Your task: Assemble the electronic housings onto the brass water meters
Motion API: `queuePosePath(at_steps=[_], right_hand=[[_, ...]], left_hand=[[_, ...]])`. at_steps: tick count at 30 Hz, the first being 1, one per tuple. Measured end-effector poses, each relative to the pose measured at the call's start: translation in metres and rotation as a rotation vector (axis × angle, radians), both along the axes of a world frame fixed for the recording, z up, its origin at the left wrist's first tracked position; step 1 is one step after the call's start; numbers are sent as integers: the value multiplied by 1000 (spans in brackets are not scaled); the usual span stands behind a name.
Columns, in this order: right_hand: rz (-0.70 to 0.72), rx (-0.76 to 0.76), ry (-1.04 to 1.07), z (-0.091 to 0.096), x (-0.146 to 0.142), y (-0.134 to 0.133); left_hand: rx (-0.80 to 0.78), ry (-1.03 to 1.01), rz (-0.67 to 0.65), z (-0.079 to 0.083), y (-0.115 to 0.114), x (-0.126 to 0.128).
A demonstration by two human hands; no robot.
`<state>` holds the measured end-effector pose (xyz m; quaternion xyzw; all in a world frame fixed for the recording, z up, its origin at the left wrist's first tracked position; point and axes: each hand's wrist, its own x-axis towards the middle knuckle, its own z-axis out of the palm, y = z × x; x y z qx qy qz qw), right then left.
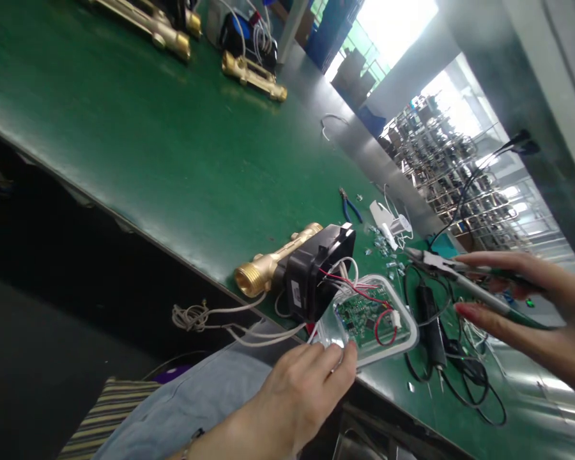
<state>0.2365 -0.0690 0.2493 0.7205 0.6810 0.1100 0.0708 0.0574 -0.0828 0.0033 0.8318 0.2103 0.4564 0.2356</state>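
Note:
My left hand [306, 377] has its fingers closed at the near edge of a clear plastic cover [409, 338], which holds a green circuit board [364, 316]. Red, black and white wires run from the board to an open black housing [311, 275] beside it. That housing sits on a brass pipe body [268, 265] with a threaded end, at the bench edge. In my right hand [546, 313] is a pair of pliers [464, 275] with green handles spread apart. Its jaws point left, above the bench beyond the cover, with no part visible between them.
Blue-handled cutters [349, 206], a white wire spool [400, 226] and small metal bits [381, 243] lie behind the housing. A black cylindrical tool [430, 326] with tangled cables is at right. Coiled grey cable [191, 316] hangs over the bench edge. More brass bodies [253, 78] stand far off.

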Motion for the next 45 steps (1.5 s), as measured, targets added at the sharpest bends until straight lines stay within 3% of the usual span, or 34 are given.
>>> queuePosePath(at_steps=[4,7,10,14,21,28,35,45], right_hand=[[-260,47,39,-18,15,-23],[-282,88,66,-31,13,-33],[-152,71,118,-38,12,-38],[146,-24,124,-40,11,-39],[435,-180,-37,-26,-25,-6],[568,-339,-233,-30,-57,21],[624,-379,-292,-42,-63,30],[640,-472,-298,-42,-71,40]], left_hand=[[-24,-172,54,4,4,4],[-6,-134,58,3,2,6],[30,-74,58,-3,-2,8],[44,-54,76,-4,-3,7],[85,-51,128,0,-1,10],[86,-30,111,-5,-5,10],[56,9,75,-1,-4,8],[37,-8,60,3,-2,5]])
